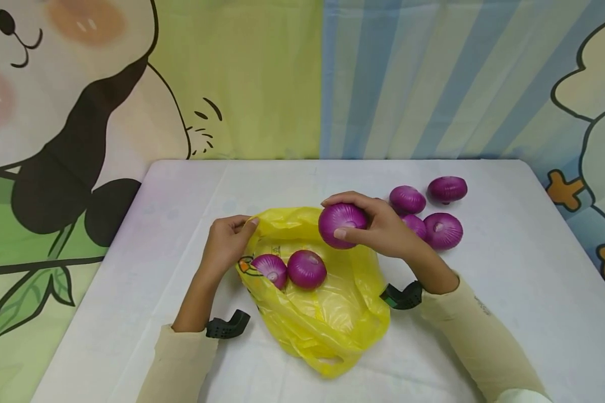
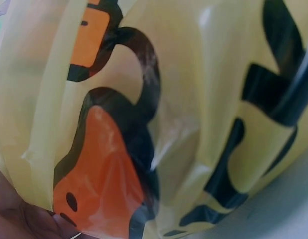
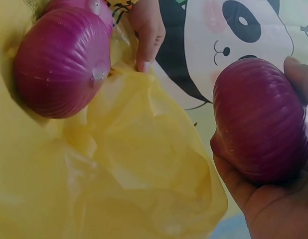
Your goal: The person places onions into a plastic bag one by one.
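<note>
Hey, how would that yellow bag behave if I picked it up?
The yellow bag would probably be floppy, since its walls crease and slump. It looks thin and translucent, so it likely weighs little itself. The two onions inside could roll together, being rounded.

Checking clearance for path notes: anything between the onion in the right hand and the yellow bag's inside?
Nothing visible blocks it: the right hand holds the onion raised near the far rim of the open yellow bag. The left hand holds the rim's left side; two onions inside leave space beside them.
</note>
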The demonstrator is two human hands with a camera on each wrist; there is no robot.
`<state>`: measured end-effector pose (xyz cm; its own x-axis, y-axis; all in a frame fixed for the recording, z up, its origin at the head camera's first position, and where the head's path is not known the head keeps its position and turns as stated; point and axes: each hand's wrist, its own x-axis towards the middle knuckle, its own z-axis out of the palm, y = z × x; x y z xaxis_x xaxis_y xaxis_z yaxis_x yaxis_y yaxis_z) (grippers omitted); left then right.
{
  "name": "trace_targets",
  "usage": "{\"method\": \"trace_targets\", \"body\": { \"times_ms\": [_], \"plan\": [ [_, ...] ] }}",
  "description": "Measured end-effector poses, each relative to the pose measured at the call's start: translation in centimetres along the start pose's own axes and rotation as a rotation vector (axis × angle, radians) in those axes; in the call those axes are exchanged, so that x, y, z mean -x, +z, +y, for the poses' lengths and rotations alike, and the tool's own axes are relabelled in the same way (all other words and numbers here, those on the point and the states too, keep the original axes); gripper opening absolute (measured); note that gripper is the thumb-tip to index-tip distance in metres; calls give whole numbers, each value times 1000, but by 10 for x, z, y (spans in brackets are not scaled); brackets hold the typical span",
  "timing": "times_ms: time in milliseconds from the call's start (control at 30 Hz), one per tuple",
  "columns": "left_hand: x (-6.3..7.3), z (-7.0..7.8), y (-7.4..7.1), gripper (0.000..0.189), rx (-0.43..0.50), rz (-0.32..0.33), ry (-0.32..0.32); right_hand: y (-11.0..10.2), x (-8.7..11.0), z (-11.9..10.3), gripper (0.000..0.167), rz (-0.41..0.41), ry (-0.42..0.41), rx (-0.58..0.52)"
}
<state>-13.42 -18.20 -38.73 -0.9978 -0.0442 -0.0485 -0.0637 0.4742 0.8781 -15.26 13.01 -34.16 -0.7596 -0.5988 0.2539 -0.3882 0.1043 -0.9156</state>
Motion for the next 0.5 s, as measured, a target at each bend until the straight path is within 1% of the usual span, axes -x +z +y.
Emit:
{"method": "trace_targets", "body": {
  "times_ms": [100,233,367,500],
  "plan": [
    [0,0,0,39,-2,4,11,5,-4,-1,46,-17,5,1],
    [0,0,0,40,-4,3,19,12,-10,-1,46,-52,0,-28],
    [0,0,0,39,2,-1,12,19,-18,0,46,-100,-9,-45],
    [0,0,0,39,7,-4,12,26,-24,4,47,-149,5,-37]
  ]
}}
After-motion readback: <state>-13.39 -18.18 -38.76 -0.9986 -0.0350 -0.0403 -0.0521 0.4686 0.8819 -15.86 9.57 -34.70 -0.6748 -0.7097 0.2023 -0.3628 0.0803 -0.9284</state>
